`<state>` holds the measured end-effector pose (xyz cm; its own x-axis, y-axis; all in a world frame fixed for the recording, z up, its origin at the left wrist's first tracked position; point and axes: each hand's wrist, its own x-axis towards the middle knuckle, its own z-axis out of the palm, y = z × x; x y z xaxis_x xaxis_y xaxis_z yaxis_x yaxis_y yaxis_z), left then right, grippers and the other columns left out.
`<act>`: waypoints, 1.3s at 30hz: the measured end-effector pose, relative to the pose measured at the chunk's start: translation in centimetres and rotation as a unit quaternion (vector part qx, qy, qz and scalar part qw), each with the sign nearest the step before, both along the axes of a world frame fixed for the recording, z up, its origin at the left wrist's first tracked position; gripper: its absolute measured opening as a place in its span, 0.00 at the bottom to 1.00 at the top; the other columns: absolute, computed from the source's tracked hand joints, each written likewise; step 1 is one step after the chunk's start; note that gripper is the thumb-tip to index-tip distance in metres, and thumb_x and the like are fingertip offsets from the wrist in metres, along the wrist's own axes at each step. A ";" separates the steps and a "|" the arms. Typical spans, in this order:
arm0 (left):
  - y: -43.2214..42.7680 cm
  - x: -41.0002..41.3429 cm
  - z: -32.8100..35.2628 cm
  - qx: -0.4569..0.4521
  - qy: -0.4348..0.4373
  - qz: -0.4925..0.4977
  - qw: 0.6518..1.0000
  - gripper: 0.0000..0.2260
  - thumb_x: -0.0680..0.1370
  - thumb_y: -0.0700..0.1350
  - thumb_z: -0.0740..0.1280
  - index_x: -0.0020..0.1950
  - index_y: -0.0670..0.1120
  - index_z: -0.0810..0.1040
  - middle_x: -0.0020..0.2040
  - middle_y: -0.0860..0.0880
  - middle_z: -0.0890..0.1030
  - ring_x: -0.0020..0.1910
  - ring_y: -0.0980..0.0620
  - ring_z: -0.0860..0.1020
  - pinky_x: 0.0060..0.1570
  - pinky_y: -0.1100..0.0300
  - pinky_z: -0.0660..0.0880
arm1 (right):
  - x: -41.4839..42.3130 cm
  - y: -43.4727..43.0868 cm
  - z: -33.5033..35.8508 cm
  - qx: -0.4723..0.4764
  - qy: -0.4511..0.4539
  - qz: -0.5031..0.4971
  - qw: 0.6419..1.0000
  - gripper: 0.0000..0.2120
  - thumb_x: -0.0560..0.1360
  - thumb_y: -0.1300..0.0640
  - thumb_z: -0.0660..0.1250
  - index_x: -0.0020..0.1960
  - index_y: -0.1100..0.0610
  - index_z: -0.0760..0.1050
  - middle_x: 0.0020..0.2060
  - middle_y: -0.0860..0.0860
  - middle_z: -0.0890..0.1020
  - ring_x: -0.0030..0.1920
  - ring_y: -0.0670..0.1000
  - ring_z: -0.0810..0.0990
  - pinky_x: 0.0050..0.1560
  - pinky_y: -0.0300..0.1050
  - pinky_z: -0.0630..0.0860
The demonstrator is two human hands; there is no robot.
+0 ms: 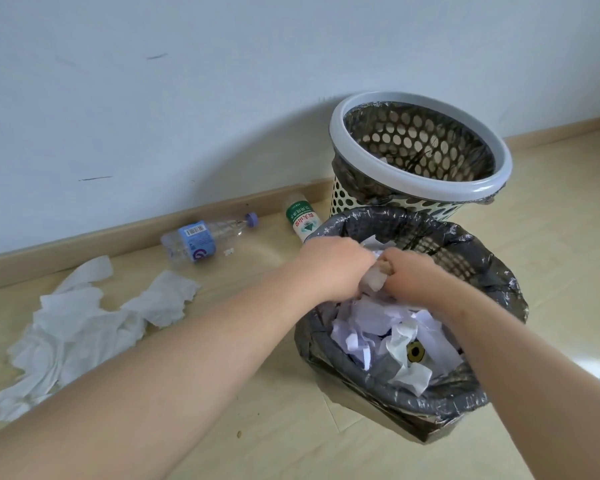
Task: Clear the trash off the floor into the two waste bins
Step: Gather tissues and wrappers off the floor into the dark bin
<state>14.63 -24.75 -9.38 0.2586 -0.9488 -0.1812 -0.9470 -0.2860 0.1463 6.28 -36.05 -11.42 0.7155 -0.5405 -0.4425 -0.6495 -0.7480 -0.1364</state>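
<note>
My left hand (333, 265) and my right hand (416, 275) meet over the near bin (499, 282), which is lined with a dark bag. Together they grip a crumpled white paper wad (373, 282) between them. Inside that bin lies a heap of torn and crumpled paper (388, 337). The far bin (347, 133), perforated with a grey rim and a dark liner, stands behind it against the wall. On the floor lie white tissues (80, 327), a clear bottle with a blue label (201, 239) and a green-labelled bottle (300, 218).
A pale wall and a wooden skirting board (118, 240) run along the back. Pale wood floor (551, 230) stretches to the right of both bins. Small crumbs (238, 434) dot the floor near my left forearm.
</note>
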 end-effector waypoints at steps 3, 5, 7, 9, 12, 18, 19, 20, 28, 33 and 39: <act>0.6 1.0 2.1 -0.021 0.030 -0.012 0.999 0.08 0.74 0.49 0.67 0.47 0.51 0.69 0.41 0.52 0.70 0.44 0.50 0.71 0.38 0.58 0.68 | 0.1 -0.6 3.0 0.061 -0.008 -0.016 0.998 0.31 0.69 0.47 0.69 0.68 0.54 0.64 0.58 0.54 0.76 0.59 0.57 0.74 0.63 0.56 0.71; 1.3 2.1 3.4 -0.019 0.078 -0.002 0.997 0.13 0.72 0.52 0.70 0.55 0.52 0.73 0.45 0.53 0.74 0.46 0.52 0.71 0.42 0.59 0.69 | 0.2 -0.6 5.2 0.040 -0.005 0.005 0.999 0.42 0.67 0.45 0.72 0.74 0.50 0.56 0.68 0.53 0.68 0.66 0.57 0.69 0.66 0.57 0.68; 2.4 3.4 4.8 -0.024 0.127 0.021 0.991 0.23 0.71 0.54 0.71 0.64 0.53 0.71 0.56 0.54 0.76 0.51 0.55 0.72 0.47 0.61 0.67 | 0.7 -0.1 7.3 0.034 -0.015 0.036 0.999 0.43 0.66 0.45 0.74 0.74 0.49 0.56 0.70 0.50 0.67 0.66 0.53 0.68 0.67 0.54 0.68; 4.1 4.8 6.0 -0.032 0.148 0.047 0.987 0.25 0.71 0.55 0.71 0.66 0.54 0.70 0.61 0.55 0.75 0.56 0.56 0.73 0.51 0.63 0.66 | 1.4 0.9 9.2 0.054 -0.047 0.074 0.995 0.36 0.67 0.48 0.74 0.70 0.48 0.62 0.65 0.48 0.72 0.59 0.48 0.72 0.61 0.45 0.70; 7.1 7.1 6.6 -0.034 0.160 0.100 0.982 0.22 0.72 0.54 0.70 0.65 0.54 0.71 0.59 0.54 0.76 0.56 0.55 0.75 0.56 0.61 0.70 | 3.0 3.2 10.4 0.057 -0.132 0.102 0.984 0.33 0.70 0.50 0.72 0.71 0.48 0.62 0.66 0.46 0.70 0.55 0.43 0.68 0.53 0.38 0.66; 13.4 11.6 4.1 -0.011 0.164 0.210 0.964 0.15 0.76 0.52 0.66 0.62 0.53 0.73 0.53 0.55 0.76 0.52 0.56 0.74 0.50 0.63 0.69 | 8.3 9.7 7.1 0.075 -0.220 0.156 0.960 0.17 0.76 0.52 0.64 0.65 0.49 0.71 0.59 0.46 0.76 0.56 0.46 0.73 0.50 0.36 0.64; 14.1 12.0 3.4 -0.010 0.162 0.224 0.961 0.15 0.76 0.52 0.66 0.62 0.53 0.73 0.52 0.55 0.76 0.52 0.55 0.74 0.51 0.63 0.69 | 8.9 10.6 6.3 0.079 -0.216 0.164 0.959 0.16 0.76 0.53 0.64 0.64 0.49 0.72 0.56 0.46 0.76 0.57 0.47 0.73 0.48 0.36 0.64; 15.2 12.5 2.6 -0.008 0.162 0.238 0.958 0.15 0.76 0.52 0.65 0.62 0.53 0.73 0.51 0.56 0.76 0.52 0.55 0.73 0.52 0.62 0.69 | 9.6 11.7 5.4 0.085 -0.210 0.169 0.959 0.15 0.76 0.55 0.63 0.63 0.50 0.72 0.55 0.47 0.76 0.58 0.48 0.73 0.48 0.36 0.64; 23.8 13.2 -6.8 -0.022 0.128 0.306 0.943 0.13 0.77 0.49 0.64 0.61 0.50 0.75 0.59 0.50 0.77 0.58 0.52 0.74 0.57 0.58 0.70 | 12.1 17.4 -3.5 0.142 -0.100 0.183 0.968 0.18 0.76 0.57 0.60 0.66 0.52 0.69 0.64 0.52 0.73 0.62 0.54 0.72 0.59 0.44 0.69; 29.9 12.3 -11.8 0.035 0.081 0.291 0.953 0.25 0.76 0.55 0.64 0.72 0.54 0.61 0.75 0.52 0.56 0.75 0.51 0.53 0.69 0.56 0.58 | 12.6 20.2 -8.4 0.102 -0.029 0.230 0.967 0.25 0.76 0.58 0.60 0.72 0.50 0.62 0.70 0.51 0.65 0.67 0.55 0.67 0.64 0.48 0.68; 33.6 10.5 -15.9 0.067 0.097 0.296 0.948 0.35 0.75 0.57 0.64 0.74 0.62 0.44 0.77 0.51 0.40 0.76 0.48 0.41 0.73 0.51 0.50 | 10.5 25.1 -13.2 0.105 0.027 0.298 0.948 0.30 0.75 0.55 0.62 0.74 0.46 0.56 0.74 0.50 0.56 0.68 0.57 0.63 0.63 0.50 0.69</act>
<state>25.09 8.83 -25.23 0.6879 -0.6138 -0.3874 -0.5746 -0.7866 0.2261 16.74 -10.98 -24.64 0.8400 0.0576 -0.5396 -0.1294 -0.9444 -0.3022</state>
